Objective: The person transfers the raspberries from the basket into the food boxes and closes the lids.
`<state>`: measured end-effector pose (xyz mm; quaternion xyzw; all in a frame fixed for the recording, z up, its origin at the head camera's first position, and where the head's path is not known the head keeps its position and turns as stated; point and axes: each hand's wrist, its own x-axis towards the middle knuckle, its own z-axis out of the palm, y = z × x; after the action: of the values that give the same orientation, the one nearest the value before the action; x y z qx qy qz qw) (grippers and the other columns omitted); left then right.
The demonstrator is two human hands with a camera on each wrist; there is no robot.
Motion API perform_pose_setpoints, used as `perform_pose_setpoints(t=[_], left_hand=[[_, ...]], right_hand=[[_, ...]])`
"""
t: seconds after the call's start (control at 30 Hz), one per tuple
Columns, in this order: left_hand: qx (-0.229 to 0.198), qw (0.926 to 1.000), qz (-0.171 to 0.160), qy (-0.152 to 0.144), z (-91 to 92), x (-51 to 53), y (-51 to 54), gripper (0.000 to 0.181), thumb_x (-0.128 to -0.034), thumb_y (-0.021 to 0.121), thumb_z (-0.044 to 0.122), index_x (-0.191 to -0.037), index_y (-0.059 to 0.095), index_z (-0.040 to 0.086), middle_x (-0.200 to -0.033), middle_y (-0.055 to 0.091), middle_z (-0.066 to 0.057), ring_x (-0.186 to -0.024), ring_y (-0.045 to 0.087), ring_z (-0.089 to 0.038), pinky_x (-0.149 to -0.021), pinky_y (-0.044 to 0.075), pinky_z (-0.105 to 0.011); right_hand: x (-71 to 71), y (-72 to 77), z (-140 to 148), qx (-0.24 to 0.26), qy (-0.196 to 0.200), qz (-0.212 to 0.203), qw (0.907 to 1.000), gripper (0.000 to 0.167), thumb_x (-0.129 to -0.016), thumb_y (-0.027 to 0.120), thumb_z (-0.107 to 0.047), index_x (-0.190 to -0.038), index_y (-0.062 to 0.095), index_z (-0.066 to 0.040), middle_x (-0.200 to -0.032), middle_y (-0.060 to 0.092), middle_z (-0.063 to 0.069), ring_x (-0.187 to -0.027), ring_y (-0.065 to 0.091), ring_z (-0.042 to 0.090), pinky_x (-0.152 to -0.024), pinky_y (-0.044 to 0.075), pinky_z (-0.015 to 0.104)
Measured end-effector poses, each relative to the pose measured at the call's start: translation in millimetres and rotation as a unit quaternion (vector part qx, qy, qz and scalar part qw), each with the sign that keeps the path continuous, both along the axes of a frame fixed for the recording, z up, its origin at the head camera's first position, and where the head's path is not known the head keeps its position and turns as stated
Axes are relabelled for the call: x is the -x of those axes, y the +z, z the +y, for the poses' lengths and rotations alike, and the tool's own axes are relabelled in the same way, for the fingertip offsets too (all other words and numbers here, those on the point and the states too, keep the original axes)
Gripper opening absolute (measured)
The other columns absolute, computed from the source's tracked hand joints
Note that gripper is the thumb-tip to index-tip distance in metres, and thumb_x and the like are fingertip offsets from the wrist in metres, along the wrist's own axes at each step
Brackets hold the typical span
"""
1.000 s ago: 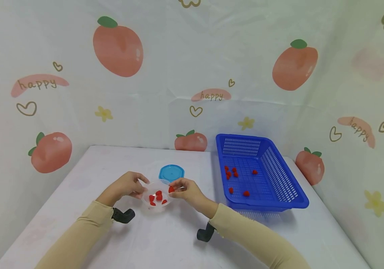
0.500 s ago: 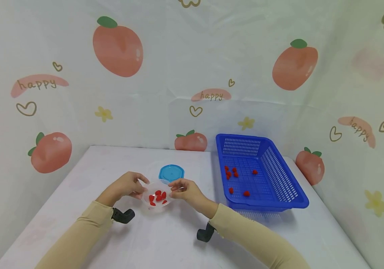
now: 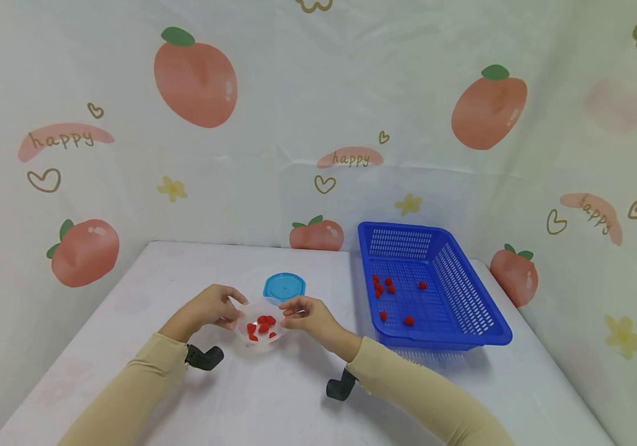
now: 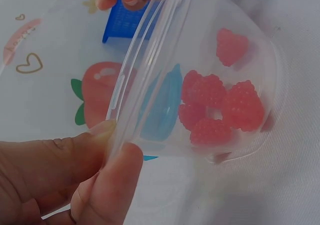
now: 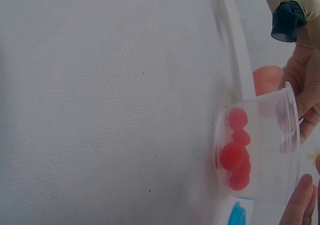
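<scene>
A clear plastic tub (image 4: 215,15) with several red raspberries (image 4: 243,106) inside stands on the white table in the head view. My left hand (image 3: 215,308) pinches its rim between thumb and fingers on the left side. At the right side of the tub, my right hand (image 3: 314,319) hovers with fingertips by the rim and no berry between them. In the right wrist view its fingers (image 5: 298,201) look fairly straight; whether they touch the rim I cannot tell. Just behind the tub lies a blue lid (image 3: 284,287).
A blue mesh basket (image 3: 435,339) with several loose raspberries (image 3: 409,321) stands to the right. Behind the table hangs a white printed cloth (image 3: 274,93). A black camera mount (image 3: 204,358) is on the left wrist, another (image 3: 341,386) on the right.
The raspberry that my right fingers held one second ago has dropped into the tub and settled among the others. Both hands have stayed in place.
</scene>
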<state>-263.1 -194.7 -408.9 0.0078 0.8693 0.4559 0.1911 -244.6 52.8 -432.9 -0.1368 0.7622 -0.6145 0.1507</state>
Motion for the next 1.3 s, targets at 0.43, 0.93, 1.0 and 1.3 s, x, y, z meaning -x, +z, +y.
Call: perform_pose_setpoints(t=[0.43, 0.93, 1.0, 1.3], left_hand=[[0.0, 1.0, -0.001, 0.0, 0.1, 0.0, 0.5, 0.035, -0.0864, 0.07, 0.007, -0.118, 0.06, -0.003, -0.075, 0.058, -0.01, -0.056, 0.059, -0.015, -0.06, 0.057, -0.025], [0.004, 1.0, 0.001, 0.003, 0.9, -2.1, 1.5, 0.033, -0.0855, 0.071, 0.008, -0.116, 0.062, -0.001, -0.076, 0.058, -0.011, -0.057, 0.059, -0.017, -0.06, 0.057, -0.025], [0.006, 1.0, 0.002, 0.002, 1.2, -2.4, 1.7, 0.033, -0.0855, 0.071, 0.009, -0.116, 0.062, -0.001, -0.076, 0.058, -0.011, -0.057, 0.06, -0.017, -0.06, 0.056, -0.025], [0.006, 1.0, -0.001, 0.003, 1.2, -2.9, 3.4, 0.033, -0.0863, 0.07, 0.008, -0.117, 0.061, -0.002, -0.076, 0.059, -0.01, -0.057, 0.06, -0.017, -0.061, 0.057, -0.025]], right_hand=[[-6.1, 6.1, 11, -0.003, 0.009, -0.003, 0.9999, 0.034, -0.089, 0.068, -0.008, -0.119, 0.06, 0.004, -0.114, 0.062, 0.02, -0.094, 0.061, 0.015, -0.09, 0.055, 0.032], [-25.1, 46.8, 68, 0.067, -0.002, 0.013, 0.9976, 0.029, -0.089, 0.069, -0.01, -0.115, 0.06, -0.002, -0.108, 0.06, 0.006, -0.097, 0.061, 0.015, -0.092, 0.053, 0.029], [-26.7, 57.2, 78, 0.083, -0.007, 0.015, 0.9964, 0.024, -0.09, 0.068, -0.01, -0.112, 0.061, -0.007, -0.107, 0.059, 0.001, -0.098, 0.061, 0.014, -0.092, 0.052, 0.026], [-11.1, 102.0, 124, 0.179, -0.049, 0.035, 0.9821, 0.02, -0.092, 0.06, 0.001, -0.106, 0.061, -0.014, -0.103, 0.059, 0.0, -0.096, 0.06, 0.011, -0.09, 0.053, 0.021]])
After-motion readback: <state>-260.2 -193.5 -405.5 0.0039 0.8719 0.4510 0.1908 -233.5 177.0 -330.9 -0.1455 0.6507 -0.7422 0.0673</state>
